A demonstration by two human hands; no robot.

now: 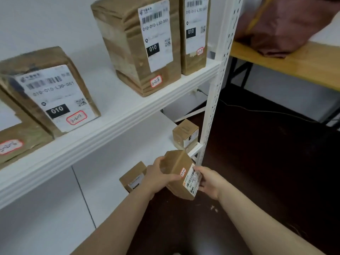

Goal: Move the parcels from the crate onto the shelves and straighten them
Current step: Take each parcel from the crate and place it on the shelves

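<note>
So the left hand [158,174] and right hand [208,182] clasp the parcel [176,167] by opposite sides, tilted, near the front of the lower shelf [156,140]. Looks light, stiff cardboard; side grips seem fine.

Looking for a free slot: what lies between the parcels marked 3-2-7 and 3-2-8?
Nothing: in the head view only bare white shelf separates the 3-2-7 parcel from the 3-2-8 parcel.

You count seven parcels [143,43]: upper shelf [110,122] four, lower shelf [147,129] two, held parcel [176,168] one. Hands: left hand [158,173], right hand [207,179].
</note>
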